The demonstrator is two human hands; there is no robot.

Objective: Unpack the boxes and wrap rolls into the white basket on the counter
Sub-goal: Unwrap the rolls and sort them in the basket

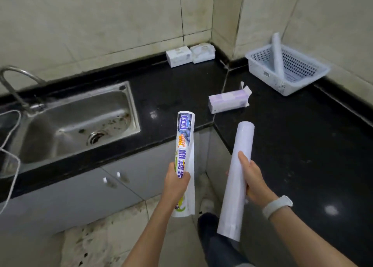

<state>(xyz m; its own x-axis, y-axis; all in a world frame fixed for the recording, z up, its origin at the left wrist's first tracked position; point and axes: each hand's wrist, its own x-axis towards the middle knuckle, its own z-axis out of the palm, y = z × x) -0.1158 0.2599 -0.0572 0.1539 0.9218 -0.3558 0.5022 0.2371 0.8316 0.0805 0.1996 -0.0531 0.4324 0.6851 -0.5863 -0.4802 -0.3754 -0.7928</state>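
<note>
Nearest the camera, at about six o'clock, the person's two forearms reach forward over the floor in front of the cabinet. The left hand (pixel 177 179) is closed around the lower part of a printed wrapper sheet (pixel 185 157), curled into a loose tube and pointing up toward twelve o'clock; its free edge hangs open along one side, which suggests it is packaging peeled off rather than a full roll. The right hand (pixel 252 179), with a pale wristband (pixel 277 206) behind it, is wrapped around the middle of a plain white wrap roll (pixel 237 178), held tilted with its upper end toward one o'clock. Holding it mid-length probably keeps the long roll balanced for a carry to the basket.

Farther out, at about twelve o'clock on the black counter (pixel 302 145), lies an opened purple-and-white box (pixel 229 101) on its side, end flaps splayed toward the right; it looks emptied. To the left, near ten o'clock, sits the steel sink (pixel 76 123) with its faucet (pixel 18 81).

Farther still, against the tiled wall near twelve o'clock, two small white boxes (pixel 189 55) stand side by side, apparently still to be unpacked. At about two o'clock, in the corner, the white basket (pixel 286 71) rests on the counter with another wrap roll (pixel 277 54) already leaning inside it, upper end propped above the rim. The roll in the right hand is well apart from the basket.
</note>
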